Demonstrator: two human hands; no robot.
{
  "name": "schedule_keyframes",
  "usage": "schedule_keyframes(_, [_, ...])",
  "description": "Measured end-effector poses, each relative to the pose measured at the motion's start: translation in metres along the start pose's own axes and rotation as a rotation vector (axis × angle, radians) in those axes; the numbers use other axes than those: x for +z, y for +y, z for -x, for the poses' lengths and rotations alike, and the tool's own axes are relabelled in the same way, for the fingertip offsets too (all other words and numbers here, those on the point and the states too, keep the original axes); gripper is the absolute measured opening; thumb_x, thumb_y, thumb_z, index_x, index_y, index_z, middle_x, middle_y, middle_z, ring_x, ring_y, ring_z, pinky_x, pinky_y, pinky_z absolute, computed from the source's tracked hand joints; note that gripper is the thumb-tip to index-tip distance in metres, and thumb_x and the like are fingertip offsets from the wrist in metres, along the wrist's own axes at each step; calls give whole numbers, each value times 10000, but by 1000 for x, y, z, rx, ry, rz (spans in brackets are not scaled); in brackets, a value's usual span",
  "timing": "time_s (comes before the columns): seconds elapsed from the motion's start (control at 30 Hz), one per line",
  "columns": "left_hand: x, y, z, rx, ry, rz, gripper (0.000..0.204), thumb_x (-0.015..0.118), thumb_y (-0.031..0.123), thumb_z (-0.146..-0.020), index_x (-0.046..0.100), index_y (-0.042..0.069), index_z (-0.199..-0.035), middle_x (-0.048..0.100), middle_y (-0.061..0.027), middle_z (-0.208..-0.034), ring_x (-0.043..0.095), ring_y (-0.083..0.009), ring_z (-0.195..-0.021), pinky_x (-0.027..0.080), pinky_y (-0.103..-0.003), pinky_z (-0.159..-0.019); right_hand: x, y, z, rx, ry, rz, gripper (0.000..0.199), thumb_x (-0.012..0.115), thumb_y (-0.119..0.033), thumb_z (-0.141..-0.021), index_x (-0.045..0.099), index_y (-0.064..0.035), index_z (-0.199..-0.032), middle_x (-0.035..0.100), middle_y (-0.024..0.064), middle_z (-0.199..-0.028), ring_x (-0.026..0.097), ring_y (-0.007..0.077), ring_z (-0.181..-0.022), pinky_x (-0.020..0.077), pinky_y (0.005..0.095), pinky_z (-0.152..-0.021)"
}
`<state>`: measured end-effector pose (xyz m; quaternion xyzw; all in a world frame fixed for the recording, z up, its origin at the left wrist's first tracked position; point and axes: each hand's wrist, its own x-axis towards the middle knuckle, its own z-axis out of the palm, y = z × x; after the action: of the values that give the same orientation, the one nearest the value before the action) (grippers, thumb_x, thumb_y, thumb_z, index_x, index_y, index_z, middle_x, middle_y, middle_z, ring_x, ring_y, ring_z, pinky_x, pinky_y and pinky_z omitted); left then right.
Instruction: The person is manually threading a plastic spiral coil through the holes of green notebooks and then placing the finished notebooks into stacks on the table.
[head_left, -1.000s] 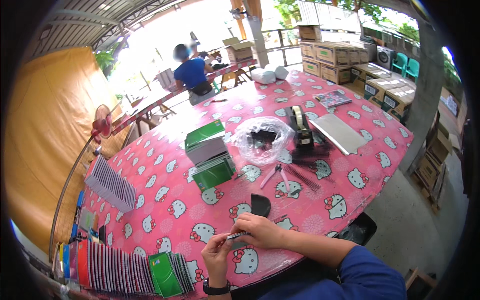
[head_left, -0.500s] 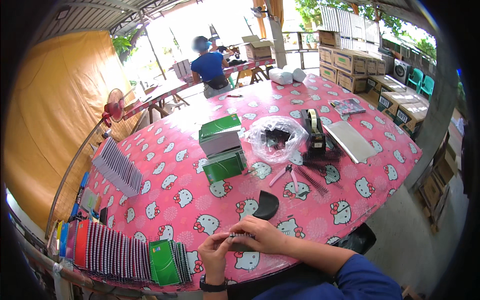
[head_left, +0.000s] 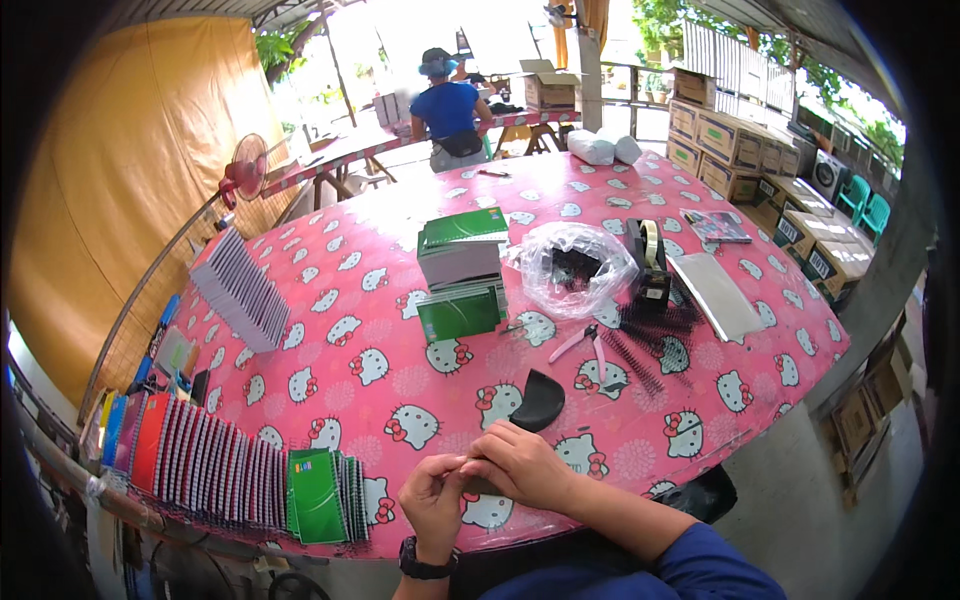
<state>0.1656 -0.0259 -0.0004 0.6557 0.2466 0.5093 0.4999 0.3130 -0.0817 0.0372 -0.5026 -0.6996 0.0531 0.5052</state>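
Note:
My left hand (head_left: 432, 497) and my right hand (head_left: 524, 464) meet at the near edge of the pink cartoon-cat table (head_left: 380, 330). Together they pinch a small thin thing (head_left: 470, 461) between the fingertips; it is too small to identify. A black curved piece (head_left: 538, 400) lies just beyond my right hand. Pink-handled pliers (head_left: 580, 343) and black spiral binding coils (head_left: 640, 350) lie further to the right.
Spiral notebooks stand in a row (head_left: 215, 465) at the near left, another fanned stack (head_left: 240, 290) further left. Green notebook piles (head_left: 460, 275), a clear plastic bag (head_left: 575, 265), a tape dispenser (head_left: 648, 255) sit mid-table. A person in blue (head_left: 450, 110) stands beyond. Cardboard boxes (head_left: 740, 140) line the right.
The camera view has tilted and shifted; my hands have drawn closer together over the small thing at the table's near edge. The person in blue appears standing further right.

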Motion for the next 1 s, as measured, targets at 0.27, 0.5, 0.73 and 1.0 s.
schedule_keyframes(0.27, [12,7,2,61,67,285,455,663,-39,-825,382,34,-1175,619,-114,-920,604,-138,-843,502,-242,-745,-2,0,-3,48,36,-106,130,672,-128,-822,605,-21,-849,579,96,-773,560,253,-726,455,340,-630])
schedule_keyframes(0.5, [1,4,-2,159,59,-49,440,650,-8,-842,431,33,-1221,608,-85,-905,610,-154,-826,511,-274,-711,18,-7,-2,75,52,9,66,584,-48,-836,595,-7,-887,586,132,-793,567,324,-752,458,404,-668])
schedule_keyframes(0.73, [-47,38,-13,-17,66,-351,175,550,112,-932,629,36,-1068,545,10,-764,459,-57,-673,384,-210,-599,-9,1,-4,323,41,-172,610,704,-274,-799,467,-25,-1303,499,163,-1261,478,309,-1110,394,407,-937])
schedule_keyframes(1.0, [-182,88,-72,98,-73,-827,195,479,110,-919,636,-5,-913,566,-35,-800,497,-106,-693,402,-264,-629,-41,91,13,316,-313,511,738,783,-383,-653,511,-112,-1283,377,180,-1405,294,414,-1307,234,526,-1062])
